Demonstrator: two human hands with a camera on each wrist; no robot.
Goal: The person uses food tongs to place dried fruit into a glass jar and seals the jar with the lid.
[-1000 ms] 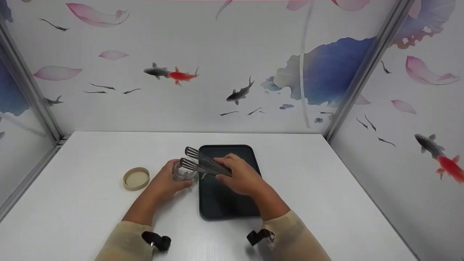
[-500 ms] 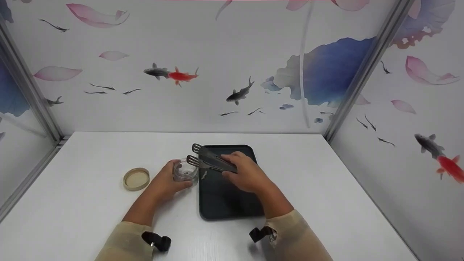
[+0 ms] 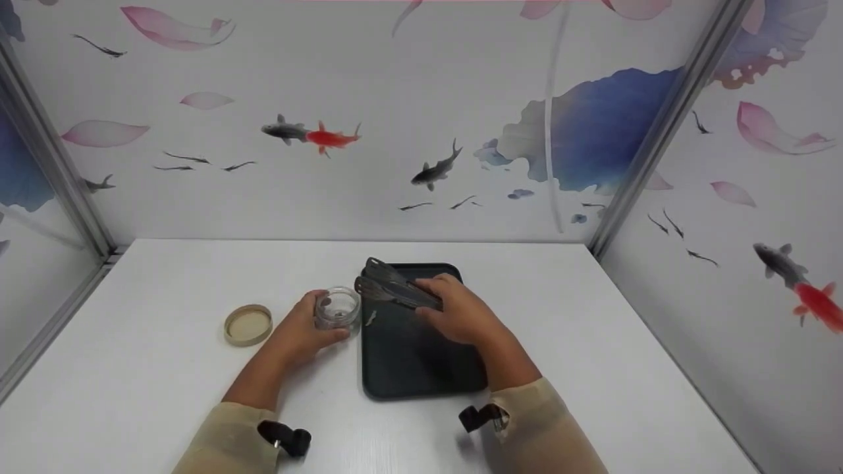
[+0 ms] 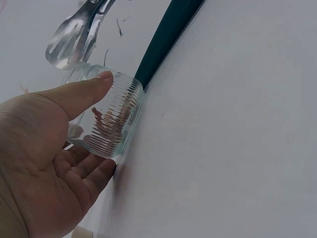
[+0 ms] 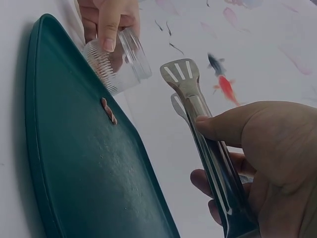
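Observation:
My left hand (image 3: 304,329) grips a ribbed clear glass jar (image 3: 339,308), thumb on one side and fingers on the other. The jar has no lid on it and stands against the tray's left edge. Brownish pieces (image 4: 110,124) show through its wall in the left wrist view. My right hand (image 3: 459,309) holds metal tongs (image 3: 398,286) with slotted ends, over the upper part of the dark tray (image 3: 421,362). The tongs' ends are apart with nothing between them. A small twisted brownish piece (image 5: 109,111) lies on the tray near the edge beside the jar.
A round beige lid (image 3: 248,325) lies on the white table (image 3: 164,375), left of my left hand. Printed panels (image 3: 395,79) close off the back and both sides, with metal posts (image 3: 665,131) at the corners. Pale specks (image 5: 116,161) dot the tray.
My right hand has drawn the tongs from above the jar's mouth to the right, over the tray. The left hand, jar, lid and twisted piece have stayed in place.

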